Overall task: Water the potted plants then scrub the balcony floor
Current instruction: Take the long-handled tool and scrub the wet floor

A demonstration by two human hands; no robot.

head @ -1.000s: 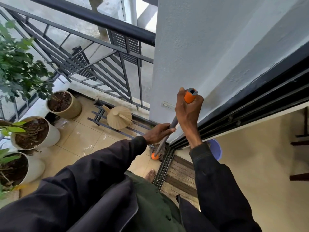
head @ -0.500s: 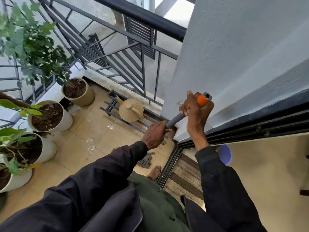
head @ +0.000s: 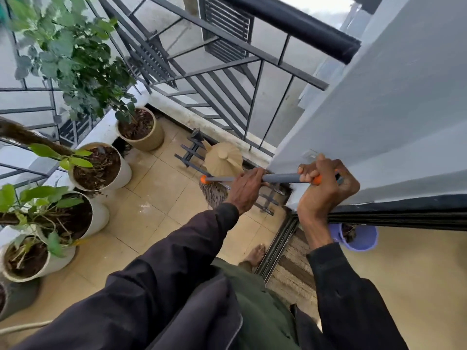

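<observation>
Left hand: I am seeing the left hand (head: pixel 246 188) curling its fingers round the grey mop handle (head: pixel 280 178) low down, which I am judging to be for steering the stroke.
Right hand: the right hand (head: pixel 326 189) is clamping round the orange grip at the handle's top end, probably to supply the push.
Mop head: the stringy mop head (head: pixel 214 195) is sitting low over the tiles just in front of the tan watering can (head: pixel 223 161). I cannot tell whether it is touching the tiles.
Potted plants: the potted plants (head: pixel 101 165) are lining the railing side at left, out of the mop's way. Their soil is looking dark, so I am taking the watering as done.
Floor: the balcony floor (head: pixel 156 223) is showing beige tiles with a pale smear near the middle.
Room: a grey wall (head: pixel 379 97) is closing the right side and a black railing (head: pixel 290 21) is running behind. A purple bucket (head: pixel 361 239) is waiting just inside the door track (head: pixel 278 243).
</observation>
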